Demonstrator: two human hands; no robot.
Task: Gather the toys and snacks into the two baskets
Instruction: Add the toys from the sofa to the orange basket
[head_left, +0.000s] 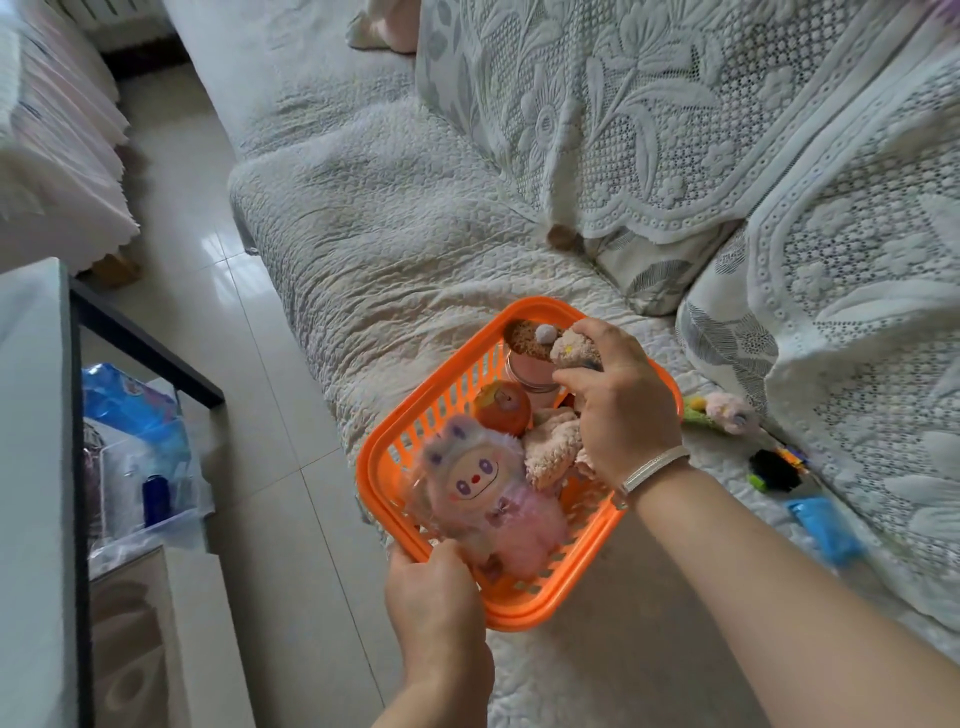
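The sofa seat (415, 249) under its quilted white cover runs away from me, bare and wide beyond the basket, with the lace-draped back cushions (675, 114) walling it on my right and its front edge dropping to the tiled floor (218, 322) on my left. That floor is a narrow strip between the sofa and a dark-framed table (78, 364). The orange basket (415, 415) sits at the seat's front edge, its near left corner hanging past it. My left hand (436, 597) grips that near corner, thumb hooked over the rim. My right hand (618, 400) reaches over the far side of the basket, fingers curled round a small pink plush toy (569, 345) held just above the toys inside. In the basket lie a purple-and-pink doll (478, 483), a beige plush (550, 447), an orange round toy (501, 410) and a pink cup (530, 371). To the right, outside the basket, another small plush (727, 413), a black-and-green toy (774, 470) and a blue packet (823, 527) rest on the seat against the cushions.
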